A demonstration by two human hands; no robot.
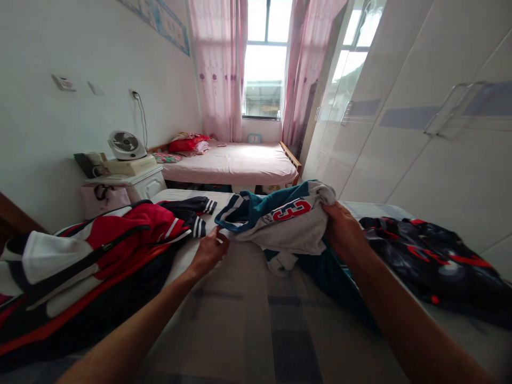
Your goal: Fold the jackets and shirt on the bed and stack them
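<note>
Tension between the two grips is what this spread needs, I judge. The left hand (pixel 208 252) pinches a striped edge of the grey and teal top (pixel 288 224), fingers closed narrow on it, low and just above the bed (pixel 256 330). The right hand (pixel 341 228) is clenched on a thick bunch of the grey cloth, a little higher and farther right. The top hangs crumpled between them over the middle of the bed, its red lettering facing up. To do it well, the right hand would be better on a single edge than a fistful. Both hands should be level and drawn apart evenly, so the folds drop out without dragging on the red and white jacket (pixel 120 240) at near left or the dark patterned garment (pixel 432 261) at right.

Which part each hand has, hem, cuff or collar, is hard to tell. The right fingertips are buried in cloth. A teal part trails under the right forearm, out of sight. The lettering is folded and reads only partly. Both elbows are cut off at the near edge.
</note>
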